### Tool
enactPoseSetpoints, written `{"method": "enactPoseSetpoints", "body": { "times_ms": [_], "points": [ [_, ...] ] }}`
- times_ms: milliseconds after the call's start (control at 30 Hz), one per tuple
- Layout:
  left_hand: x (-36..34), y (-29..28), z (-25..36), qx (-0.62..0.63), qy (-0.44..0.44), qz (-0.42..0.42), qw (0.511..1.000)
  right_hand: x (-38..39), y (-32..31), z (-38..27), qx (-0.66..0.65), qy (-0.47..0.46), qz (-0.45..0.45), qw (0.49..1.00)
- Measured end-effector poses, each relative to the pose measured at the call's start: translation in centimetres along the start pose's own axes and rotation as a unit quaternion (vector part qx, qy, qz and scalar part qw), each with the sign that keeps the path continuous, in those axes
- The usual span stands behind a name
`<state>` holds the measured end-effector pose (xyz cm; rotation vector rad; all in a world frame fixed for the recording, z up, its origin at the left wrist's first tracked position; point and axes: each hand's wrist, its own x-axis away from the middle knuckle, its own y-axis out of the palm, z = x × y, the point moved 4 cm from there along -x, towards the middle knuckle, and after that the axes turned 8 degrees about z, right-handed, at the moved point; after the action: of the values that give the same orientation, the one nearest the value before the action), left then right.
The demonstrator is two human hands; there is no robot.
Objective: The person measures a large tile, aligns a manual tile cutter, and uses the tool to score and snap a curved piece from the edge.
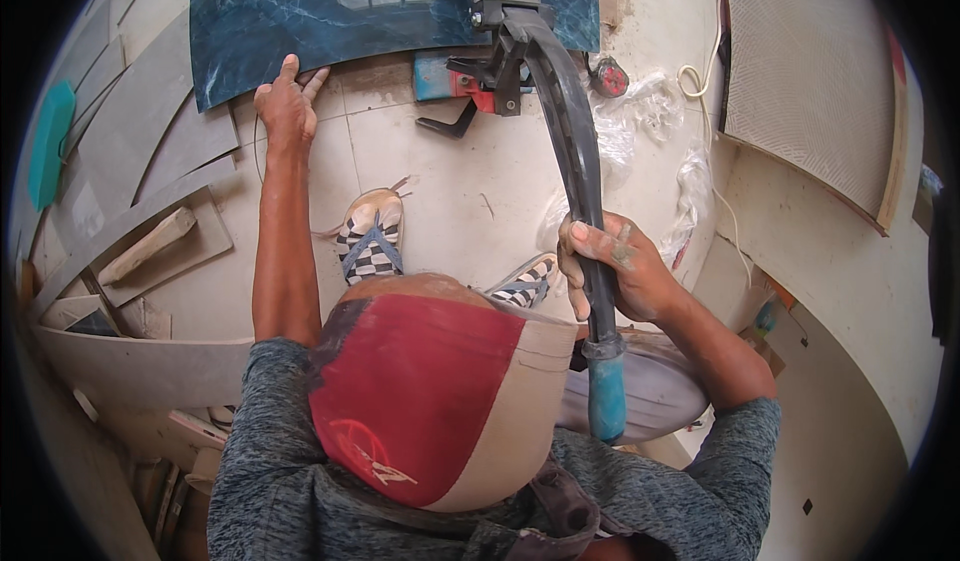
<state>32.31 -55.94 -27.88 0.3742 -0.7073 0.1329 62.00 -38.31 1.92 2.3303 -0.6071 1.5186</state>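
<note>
A glossy dark green marble-patterned tile (300,16) lies across the top of the view on a manual tile cutter (470,76). My left hand (288,106) presses flat on the tile's near edge, fingers spread. My right hand (612,269) is closed around the cutter's long black lever handle (575,151), just above its blue grip end (606,401). The handle runs from the cutter head at the top down toward me. The red and beige peak of my cap (430,401) covers the lower middle.
My feet in checkered sandals (372,246) stand on a pale tiled floor (440,191). Grey tile offcuts and strips (150,161) are stacked at the left. Crumpled clear plastic (640,121) and a cord lie at the right, by a leaning ribbed board (810,81).
</note>
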Motion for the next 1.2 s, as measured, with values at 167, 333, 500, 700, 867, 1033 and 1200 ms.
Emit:
{"method": "enactPoseSetpoints", "body": {
  "times_ms": [167, 333, 500, 700, 867, 1033, 1200],
  "points": [
    [0.5, 0.1, 0.4, 0.0, -0.002, -0.011, 1.0, -0.2, 0.1, -0.2, -0.012, -0.009, -0.02, 1.0],
    [0.4, -0.5, -0.5, 0.005, -0.004, -0.015, 1.0, 0.0, -0.1, 0.3, -0.008, -0.009, -0.029, 1.0],
    [1.0, 0.5, -0.2, 0.001, -0.015, -0.012, 1.0, 0.0, -0.8, 0.4, -0.009, -0.014, -0.046, 0.999],
    [1.6, 0.3, 0.8, -0.002, -0.024, 0.002, 1.0, -1.6, -0.8, 0.8, -0.009, -0.029, -0.077, 0.997],
    [2.1, 0.3, 0.4, -0.035, -0.051, -0.02, 0.998, -1.6, -0.8, 0.9, 0.007, -0.017, -0.073, 0.997],
    [3.4, 0.6, -0.7, -0.094, -0.082, -0.043, 0.991, -2.6, -1.5, 1.8, 0.044, -0.001, -0.1, 0.994],
    [4.8, 1.8, -1.6, -0.12, -0.082, -0.076, 0.987, -3.0, -1.9, 2.1, 0.065, 0.005, -0.097, 0.993]
  ]
}}
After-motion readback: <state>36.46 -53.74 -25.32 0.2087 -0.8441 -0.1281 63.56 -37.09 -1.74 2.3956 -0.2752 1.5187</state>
